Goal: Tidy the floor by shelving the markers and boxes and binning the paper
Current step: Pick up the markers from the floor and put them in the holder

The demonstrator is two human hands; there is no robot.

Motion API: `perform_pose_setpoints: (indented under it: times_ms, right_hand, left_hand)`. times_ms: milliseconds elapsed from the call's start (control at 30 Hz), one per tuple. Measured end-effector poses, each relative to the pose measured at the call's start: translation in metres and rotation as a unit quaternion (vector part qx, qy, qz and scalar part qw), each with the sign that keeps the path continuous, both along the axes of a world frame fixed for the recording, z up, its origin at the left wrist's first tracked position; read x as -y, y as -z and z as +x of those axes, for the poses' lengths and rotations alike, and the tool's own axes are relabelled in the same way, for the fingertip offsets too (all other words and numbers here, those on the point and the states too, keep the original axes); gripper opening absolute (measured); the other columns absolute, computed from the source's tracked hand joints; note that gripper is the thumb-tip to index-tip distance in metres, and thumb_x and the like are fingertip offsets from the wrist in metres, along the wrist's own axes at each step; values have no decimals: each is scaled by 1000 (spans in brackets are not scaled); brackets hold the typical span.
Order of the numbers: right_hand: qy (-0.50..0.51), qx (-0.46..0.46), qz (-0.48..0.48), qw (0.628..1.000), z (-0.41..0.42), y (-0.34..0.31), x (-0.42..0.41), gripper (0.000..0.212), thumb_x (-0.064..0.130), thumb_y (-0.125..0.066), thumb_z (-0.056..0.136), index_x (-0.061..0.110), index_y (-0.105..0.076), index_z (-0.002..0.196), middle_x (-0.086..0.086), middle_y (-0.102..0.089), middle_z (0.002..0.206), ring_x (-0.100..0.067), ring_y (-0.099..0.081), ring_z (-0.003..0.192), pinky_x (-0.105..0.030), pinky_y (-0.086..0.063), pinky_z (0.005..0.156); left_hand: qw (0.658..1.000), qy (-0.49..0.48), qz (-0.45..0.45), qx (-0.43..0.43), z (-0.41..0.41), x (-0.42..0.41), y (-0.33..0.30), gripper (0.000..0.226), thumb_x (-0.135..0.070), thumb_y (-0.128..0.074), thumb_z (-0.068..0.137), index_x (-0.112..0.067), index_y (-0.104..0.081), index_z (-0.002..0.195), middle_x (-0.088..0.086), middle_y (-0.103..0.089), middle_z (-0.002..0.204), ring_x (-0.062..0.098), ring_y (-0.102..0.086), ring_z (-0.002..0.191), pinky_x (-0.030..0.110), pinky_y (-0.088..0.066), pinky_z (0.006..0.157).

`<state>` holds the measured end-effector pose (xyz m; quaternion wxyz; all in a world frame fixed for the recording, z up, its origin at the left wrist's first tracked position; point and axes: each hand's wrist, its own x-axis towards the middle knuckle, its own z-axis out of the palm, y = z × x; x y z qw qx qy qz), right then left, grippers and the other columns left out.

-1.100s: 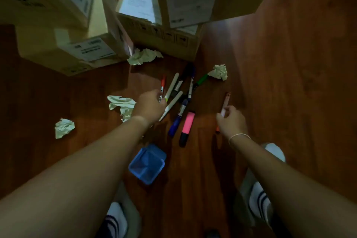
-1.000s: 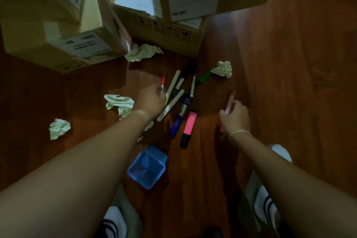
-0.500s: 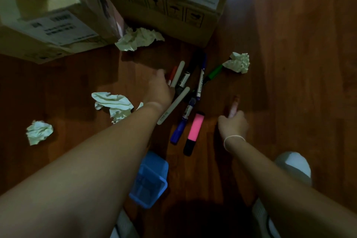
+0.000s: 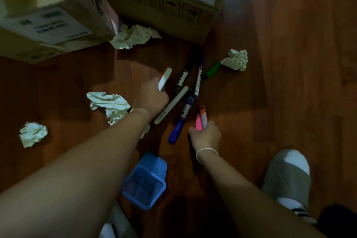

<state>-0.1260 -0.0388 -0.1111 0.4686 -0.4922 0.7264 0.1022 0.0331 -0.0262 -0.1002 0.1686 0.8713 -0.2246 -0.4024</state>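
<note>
The left hand grips a white marker with a red end, lifted and blurred, its lower part hidden in the fist. The right hand holds an orange-capped marker together with a pink highlighter, whose lower ends the fingers cover. Between the hands, on the dark wooden floor, lie a long white marker, a blue-capped marker, a black marker, a blue whiteboard pen and a green marker, its far tip under a crumpled paper ball. More crumpled paper lies left of the left hand, farther left and beyond it against the cardboard boxes, which the frame's top edge cuts off. Below the hands a blue mesh pen holder lies tipped, partly behind the left forearm.
</note>
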Motion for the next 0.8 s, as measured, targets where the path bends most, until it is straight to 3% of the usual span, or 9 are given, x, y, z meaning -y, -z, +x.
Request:
perform_pose_setpoints:
  times_ms: [100,167,233,300,367,433,533,667,800]
  right_hand:
    - [55,28,4,998,-2,-5,15,16,17,-61,85,25,-48,79,0,-56,81,-14,-56,66,-27,-51,58]
    - [122,69,9,990,0,-11,29,24,12,-58,87,28,-47,73,1,-56,78,-13,-54,64,-27,-49,61]
    - [188,109,12,976,7,-14,45,28,9,-56,87,33,-46,74,-1,-57,81,-15,-54,66,-31,-50,64]
    - [214,131,-5,968,19,-13,60,20,10,-55,88,29,-54,84,-1,-59,86,-16,-56,67,-31,-51,64]
    - [187,128,-46,973,32,-11,74,13,20,-61,87,20,-60,100,-3,-63,93,-22,-64,79,-36,-56,73]
    - [139,126,-71,980,42,-10,83,19,30,-65,85,17,-61,97,-3,-63,93,-25,-65,88,-36,-55,78]
    - [36,91,-78,992,53,-8,89,41,39,-68,81,11,-60,109,-8,-65,108,-25,-63,98,-33,-52,78]
    - [-31,62,-74,995,60,-8,92,47,30,-66,82,7,-55,121,-12,-60,124,-30,-60,111,-31,-48,82]
    - [-37,32,-63,997,58,-9,95,53,26,-64,82,7,-44,127,-13,-55,128,-33,-57,114,-38,-49,89]
  left_hand:
    - [999,33,-13,2,-9,-6,-5,21,-12,-55,86,-17,-44,69,2,-46,75,19,-45,68,24,-27,51]
    - [997,72,2,-7,-17,-8,-4,16,-23,-62,86,-9,-55,89,3,-45,91,16,-45,77,24,-33,62]
    - [994,111,22,-7,-24,-9,-1,37,-31,-66,84,-5,-55,109,4,-43,100,18,-46,90,27,-35,73]
    - [992,124,25,14,-28,-10,1,42,-28,-66,86,-4,-53,118,10,-49,111,24,-52,101,30,-38,78]
    - [993,113,26,34,-31,-9,-1,37,-22,-63,88,-2,-53,118,16,-54,119,31,-55,109,33,-42,83]
    - [992,113,36,47,-31,-8,0,35,-21,-63,87,-1,-54,115,18,-57,119,33,-56,110,35,-44,83]
    - [991,115,41,54,-28,-8,0,33,-25,-65,84,-1,-60,108,19,-62,111,35,-60,102,33,-43,75]
    - [996,56,17,63,-17,-9,-2,19,-25,-59,84,-7,-60,90,17,-66,92,36,-62,86,31,-38,64]
    - [997,-22,-47,53,-2,3,-4,19,-14,-55,86,-5,-59,102,13,-60,87,36,-61,85,33,-42,66]
